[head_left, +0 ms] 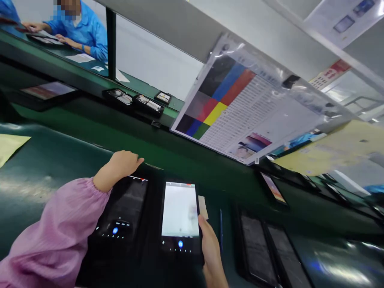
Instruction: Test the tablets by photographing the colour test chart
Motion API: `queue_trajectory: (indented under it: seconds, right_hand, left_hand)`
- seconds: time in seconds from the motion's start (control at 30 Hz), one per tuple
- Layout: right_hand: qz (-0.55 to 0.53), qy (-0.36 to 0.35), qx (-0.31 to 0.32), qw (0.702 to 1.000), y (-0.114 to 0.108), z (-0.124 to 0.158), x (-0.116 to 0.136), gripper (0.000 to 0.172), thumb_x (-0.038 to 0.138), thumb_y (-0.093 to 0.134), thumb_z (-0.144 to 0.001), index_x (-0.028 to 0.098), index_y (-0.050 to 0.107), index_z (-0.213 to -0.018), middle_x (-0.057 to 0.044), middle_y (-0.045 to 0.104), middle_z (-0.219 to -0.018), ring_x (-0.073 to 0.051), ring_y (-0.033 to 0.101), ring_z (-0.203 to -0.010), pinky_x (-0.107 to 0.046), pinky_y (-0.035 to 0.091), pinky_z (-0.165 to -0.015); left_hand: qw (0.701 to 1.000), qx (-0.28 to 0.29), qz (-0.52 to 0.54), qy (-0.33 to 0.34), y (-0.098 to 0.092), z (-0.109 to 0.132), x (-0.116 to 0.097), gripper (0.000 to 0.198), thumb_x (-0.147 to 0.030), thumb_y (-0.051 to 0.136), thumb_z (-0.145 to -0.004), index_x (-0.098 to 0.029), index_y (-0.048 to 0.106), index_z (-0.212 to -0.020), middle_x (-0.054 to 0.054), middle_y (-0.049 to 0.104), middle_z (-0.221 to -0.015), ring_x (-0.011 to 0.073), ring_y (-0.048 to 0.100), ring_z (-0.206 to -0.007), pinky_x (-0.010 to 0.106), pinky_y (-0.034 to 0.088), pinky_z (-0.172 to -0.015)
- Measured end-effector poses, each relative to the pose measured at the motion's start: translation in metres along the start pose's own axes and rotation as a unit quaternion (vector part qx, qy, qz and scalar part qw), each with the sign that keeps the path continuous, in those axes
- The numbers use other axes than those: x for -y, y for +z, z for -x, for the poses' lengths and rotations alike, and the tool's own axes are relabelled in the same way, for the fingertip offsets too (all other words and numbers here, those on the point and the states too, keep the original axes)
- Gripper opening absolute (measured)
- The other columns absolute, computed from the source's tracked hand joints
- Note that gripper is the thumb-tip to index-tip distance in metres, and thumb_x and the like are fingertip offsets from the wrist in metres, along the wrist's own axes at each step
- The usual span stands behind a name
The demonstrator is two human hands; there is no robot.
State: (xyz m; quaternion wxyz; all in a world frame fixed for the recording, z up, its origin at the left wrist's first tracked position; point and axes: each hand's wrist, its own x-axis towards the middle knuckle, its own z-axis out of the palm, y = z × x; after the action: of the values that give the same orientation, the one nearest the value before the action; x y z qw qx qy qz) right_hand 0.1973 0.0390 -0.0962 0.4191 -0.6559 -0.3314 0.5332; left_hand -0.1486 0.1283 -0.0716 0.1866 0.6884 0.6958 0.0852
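Two dark tablets stand side by side in front of me, both lit with a camera-like screen. My right hand (211, 248) grips the right edge of the right tablet (180, 210), its thumb along the side; that screen shows a bright, whitish picture. My left hand (123, 165), in a pink sleeve (57, 236), is at the far top edge of the left tablet (126, 212). Its fingers are mostly hidden, with the thumb pointing right. The left tablet's screen is mostly dark. A small pale paper strip (203, 207) and a thin blue pen-like stick (221, 230) lie right of my right hand.
Two dark tablets (259, 248) lie on the green bench at right. A chart with colour blocks (234, 104) hangs ahead. Small devices (147, 105) sit on the ledge. A yellow sheet (12, 146) lies at left. Beyond the frame, a person in blue (90, 28) handles things.
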Motion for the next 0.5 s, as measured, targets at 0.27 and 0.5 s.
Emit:
queue_trajectory:
  seconds: [0.27, 0.5]
  right_hand:
    - [0.155, -0.070, -0.023, 0.985, -0.008, -0.008, -0.029, 0.070, 0.068, 0.071, -0.086, 0.018, 0.071, -0.134, -0.012, 0.065, -0.149, -0.035, 0.051, -0.148, -0.051, 0.036, -0.127]
    - [0.292, -0.294, 0.187, 0.891, 0.064, 0.050, -0.057, 0.085, 0.041, 0.077, -0.090, 0.028, 0.038, -0.164, -0.012, 0.028, -0.175, -0.035, 0.029, -0.161, -0.055, 0.029, -0.130]
  left_hand:
    - [0.993, -0.060, -0.101, -0.022, 0.049, 0.028, 0.034, 0.055, -0.042, 0.040, -0.106, -0.004, 0.067, -0.136, 0.028, 0.056, -0.153, 0.0416, 0.062, -0.132, 0.055, 0.049, -0.107]
    - [0.982, -0.137, -0.133, -0.011, 0.079, 0.057, 0.053, 0.063, -0.040, 0.029, -0.107, -0.001, 0.054, -0.150, 0.029, 0.047, -0.160, 0.0432, 0.058, -0.137, 0.056, 0.046, -0.110]
